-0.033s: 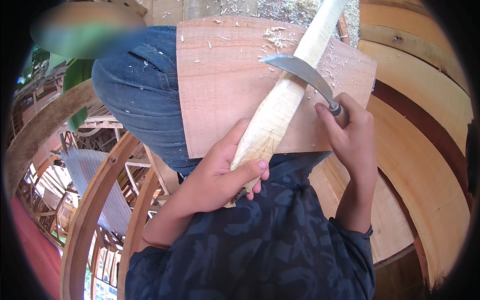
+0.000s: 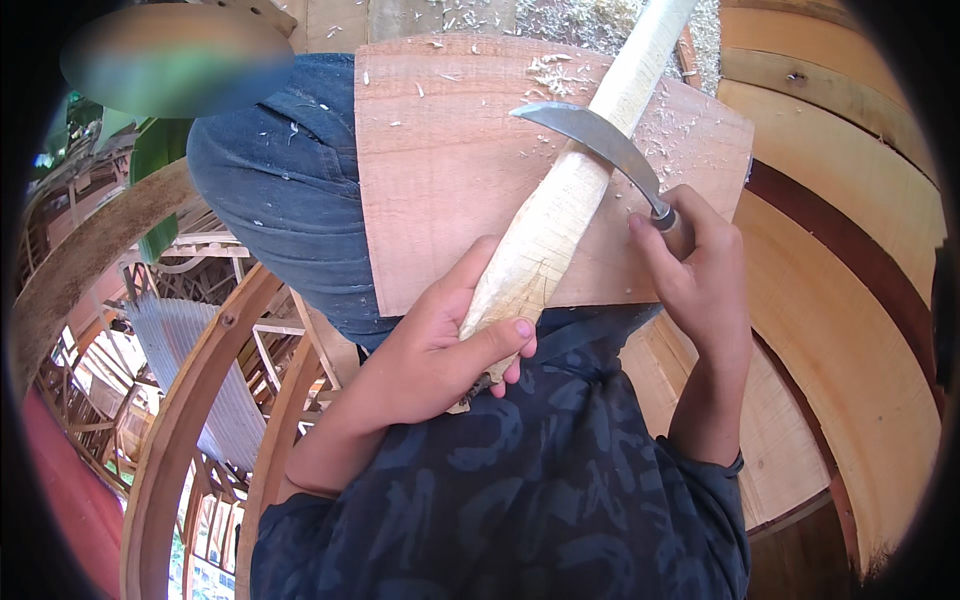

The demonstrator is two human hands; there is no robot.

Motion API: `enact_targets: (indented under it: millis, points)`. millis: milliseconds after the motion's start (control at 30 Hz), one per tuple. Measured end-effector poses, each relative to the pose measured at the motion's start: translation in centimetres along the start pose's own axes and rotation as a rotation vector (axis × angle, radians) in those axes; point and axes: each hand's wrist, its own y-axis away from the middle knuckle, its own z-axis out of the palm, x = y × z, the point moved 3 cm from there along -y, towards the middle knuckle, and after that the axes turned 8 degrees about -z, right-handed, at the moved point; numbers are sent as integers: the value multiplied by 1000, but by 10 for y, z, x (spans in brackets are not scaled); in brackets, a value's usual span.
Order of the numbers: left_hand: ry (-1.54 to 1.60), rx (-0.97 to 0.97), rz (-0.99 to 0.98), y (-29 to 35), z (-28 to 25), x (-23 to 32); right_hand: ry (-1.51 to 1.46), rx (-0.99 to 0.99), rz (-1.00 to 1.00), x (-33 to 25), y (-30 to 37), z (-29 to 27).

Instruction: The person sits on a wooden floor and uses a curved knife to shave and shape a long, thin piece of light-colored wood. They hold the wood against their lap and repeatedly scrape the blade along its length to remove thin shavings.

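My left hand [image 2: 445, 350] wraps round the near end of a pale, peeled wooden pole [image 2: 553, 215], thumb on top. The pole slants up and away to the right, over a thin reddish board [image 2: 440, 190] lying across my lap. In my right hand [image 2: 705, 265] is the wooden handle of a sickle [image 2: 590, 132], with the fingers closed round it. Its curved metal blade crosses above the pole about midway along, tip pointing left. I cannot tell whether the edge touches the wood. Dark cracks and a rough dark spot mark the pole's near end.
Wood shavings [image 2: 555, 75] lie scattered on the board, with more heaped on the floor beyond. My knee in blue jeans [image 2: 270, 190] is at the left. Wooden planks [image 2: 840, 290] curve along the right. Beams [image 2: 190, 430] and a corrugated sheet [image 2: 200, 370] stand at the lower left.
The sickle and my right hand have shifted slightly left, the blade tip a little farther up and left. My left hand and the pole stay nearly the same.
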Motion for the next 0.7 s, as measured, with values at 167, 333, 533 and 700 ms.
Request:
enact_targets:
  millis: [167,333,533,700]
  points:
    - [-331,147,139,4,-5,8,-322,69,-157,7,11,18]
    - [-574,282,245,7,-6,11,-328,-1,-189,-1,15,22]
    - [-504,269,99,8,-9,8,-394,-73,-169,-1,23,27]
    - [-558,273,211,4,-10,6,-139,65,-266,6,15,18]
